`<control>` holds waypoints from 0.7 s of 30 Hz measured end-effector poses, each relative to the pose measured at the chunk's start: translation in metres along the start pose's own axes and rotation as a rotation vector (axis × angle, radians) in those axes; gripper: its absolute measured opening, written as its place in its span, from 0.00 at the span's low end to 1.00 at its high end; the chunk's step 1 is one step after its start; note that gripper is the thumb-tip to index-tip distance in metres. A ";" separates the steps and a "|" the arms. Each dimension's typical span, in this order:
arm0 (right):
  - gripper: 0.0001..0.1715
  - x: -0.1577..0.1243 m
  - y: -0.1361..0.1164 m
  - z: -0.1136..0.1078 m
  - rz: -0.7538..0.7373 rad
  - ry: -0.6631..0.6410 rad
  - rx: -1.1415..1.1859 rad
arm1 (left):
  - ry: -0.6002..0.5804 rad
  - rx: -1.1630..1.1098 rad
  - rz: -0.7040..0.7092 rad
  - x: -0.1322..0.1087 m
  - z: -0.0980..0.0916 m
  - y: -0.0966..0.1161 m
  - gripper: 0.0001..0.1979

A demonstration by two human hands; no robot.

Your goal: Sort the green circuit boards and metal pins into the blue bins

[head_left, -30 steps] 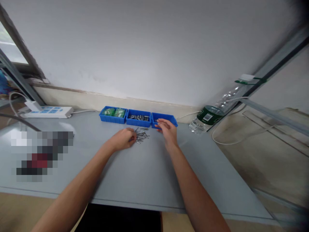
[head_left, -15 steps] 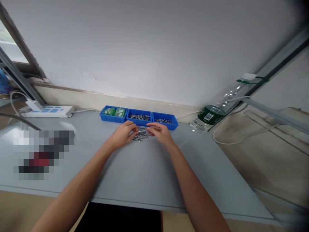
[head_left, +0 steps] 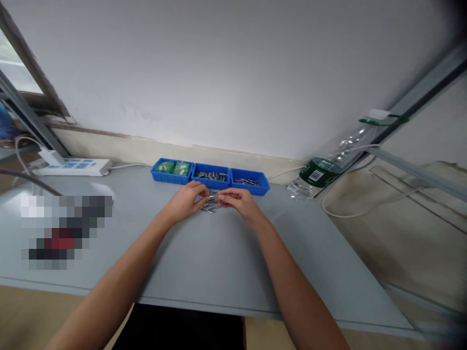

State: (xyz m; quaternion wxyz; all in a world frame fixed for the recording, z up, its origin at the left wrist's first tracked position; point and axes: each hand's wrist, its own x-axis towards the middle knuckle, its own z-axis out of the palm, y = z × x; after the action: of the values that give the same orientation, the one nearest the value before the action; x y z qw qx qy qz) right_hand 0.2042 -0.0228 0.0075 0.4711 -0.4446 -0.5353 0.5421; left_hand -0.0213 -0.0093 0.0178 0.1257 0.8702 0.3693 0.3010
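Note:
A small pile of thin silvery metal pieces (head_left: 209, 207) lies on the grey table in front of the blue bins. My left hand (head_left: 188, 200) is at the pile's left side, with thumb and fingers curled into a pinch. Facing it, my right hand (head_left: 238, 200) also pinches, its fingertips close to the left ones. Between the two sets of fingertips, just above the pile, shows a slim metal piece (head_left: 213, 196) that both hands seem to grip. Its exact kind is too small to make out.
Joined blue bins stand by the wall: a left bin (head_left: 155, 177) with green-and-white packets, a middle bin (head_left: 211, 184) with short grey metal pieces, a right bin (head_left: 260, 189) with thin metal pins. A power strip (head_left: 87, 167) lies left, a large water bottle (head_left: 317, 172) leans right.
My right hand has moved slightly left, and its fingers have closed near my left fingertips. The left hand stays almost where it was.

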 end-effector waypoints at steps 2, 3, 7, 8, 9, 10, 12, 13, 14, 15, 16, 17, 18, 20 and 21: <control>0.19 0.002 0.001 -0.001 -0.009 0.066 -0.004 | -0.057 0.028 -0.042 -0.001 0.001 -0.003 0.04; 0.18 0.003 0.001 -0.001 -0.020 0.110 -0.003 | -0.093 0.047 -0.062 -0.001 0.001 -0.005 0.05; 0.18 0.007 0.001 -0.007 -0.069 0.381 0.035 | -0.213 0.105 -0.123 -0.005 0.004 -0.011 0.08; 0.18 0.007 0.001 -0.009 -0.071 0.455 0.040 | -0.228 0.115 -0.127 -0.005 0.005 -0.011 0.08; 0.18 0.008 0.002 -0.011 -0.064 0.518 0.044 | -0.239 0.123 -0.126 -0.006 0.005 -0.012 0.08; 0.19 0.008 0.002 -0.013 -0.050 0.564 0.048 | -0.249 0.129 -0.122 -0.006 0.006 -0.013 0.08; 0.21 0.009 0.003 -0.015 -0.020 0.607 0.065 | -0.264 0.126 -0.113 -0.006 0.007 -0.014 0.07; 0.21 0.009 0.003 -0.016 -0.011 0.611 0.073 | -0.268 0.119 -0.111 -0.005 0.008 -0.015 0.08; 0.21 0.009 0.003 -0.016 -0.008 0.610 0.077 | -0.268 0.113 -0.111 -0.005 0.009 -0.016 0.08; 0.20 0.009 0.004 -0.016 -0.012 0.607 0.077 | -0.265 0.110 -0.113 -0.005 0.010 -0.018 0.09; 0.20 0.010 0.004 -0.015 -0.017 0.604 0.075 | -0.263 0.110 -0.118 -0.005 0.011 -0.019 0.09; 0.20 0.010 0.004 -0.015 -0.021 0.600 0.074 | -0.264 0.112 -0.123 -0.005 0.011 -0.019 0.09; 0.19 0.010 0.004 -0.014 -0.022 0.595 0.073 | -0.266 0.116 -0.127 -0.005 0.011 -0.020 0.10; 0.19 0.010 0.004 -0.013 -0.023 0.583 0.072 | -0.274 0.120 -0.134 -0.005 0.010 -0.020 0.09; 0.19 0.010 0.004 -0.013 -0.026 0.577 0.067 | -0.278 0.117 -0.134 -0.005 0.009 -0.019 0.09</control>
State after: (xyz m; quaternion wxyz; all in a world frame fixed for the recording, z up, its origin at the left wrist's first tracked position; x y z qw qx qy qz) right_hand 0.2154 -0.0106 0.0036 0.6251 -0.5579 -0.3666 0.4044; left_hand -0.0297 0.0000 0.0003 0.1447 0.8826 0.4225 0.1469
